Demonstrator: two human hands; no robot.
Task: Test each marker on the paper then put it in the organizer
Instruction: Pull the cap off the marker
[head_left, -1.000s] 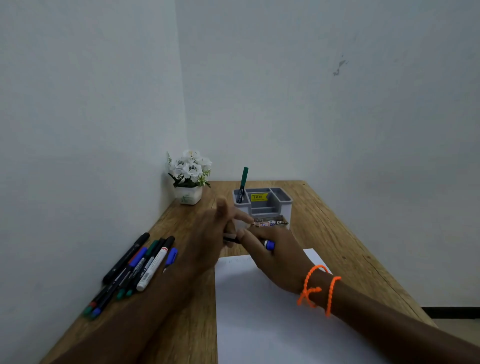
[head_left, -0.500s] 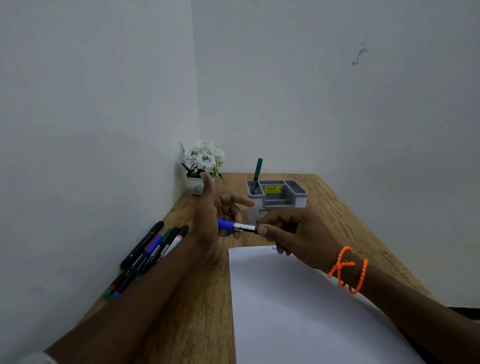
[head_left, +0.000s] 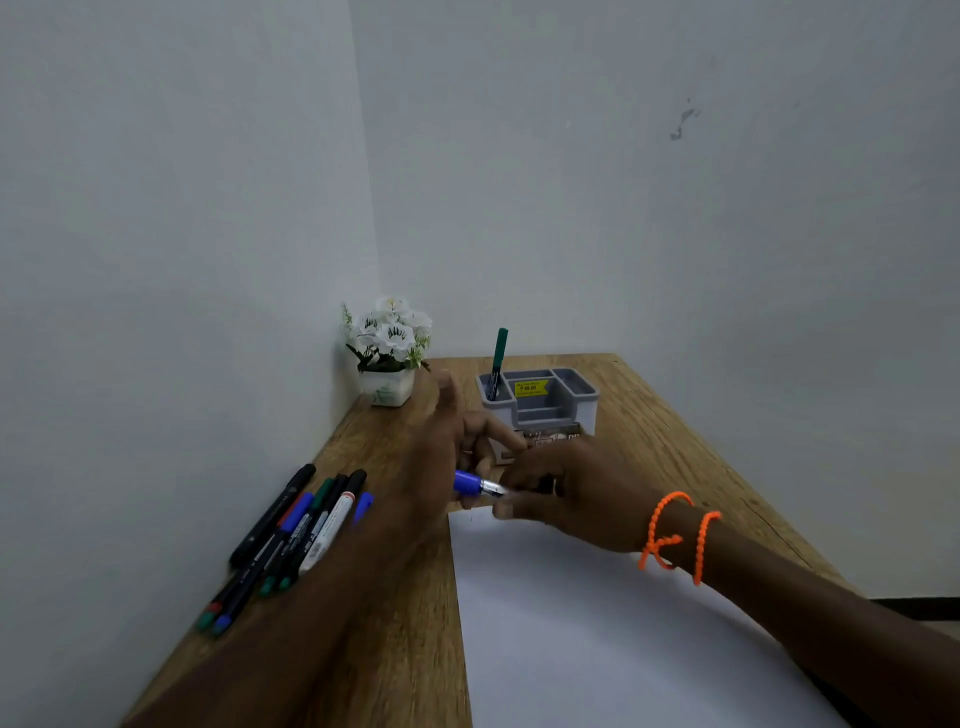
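Observation:
A blue-capped marker (head_left: 470, 481) lies crosswise between my hands, above the far edge of the white paper (head_left: 597, 623). My right hand (head_left: 571, 493), with orange bands at its wrist, grips the marker's barrel. My left hand (head_left: 441, 452) holds the blue cap end, thumb pointing up and fingers partly curled. Behind the hands stands the grey organizer (head_left: 584, 405) with one green marker (head_left: 500, 353) upright in its back-left compartment. Several loose markers (head_left: 296, 530) lie in a bunch on the table to the left, along the wall.
A small white pot of white flowers (head_left: 387, 387) sits in the back-left corner of the wooden table (head_left: 675, 447). Walls close the table off on the left and at the back. The table's right edge drops to the floor.
The hands have drawn slightly apart, so the blue cap end now shows between them. They stay over the paper's far edge, and the view has shifted a little.

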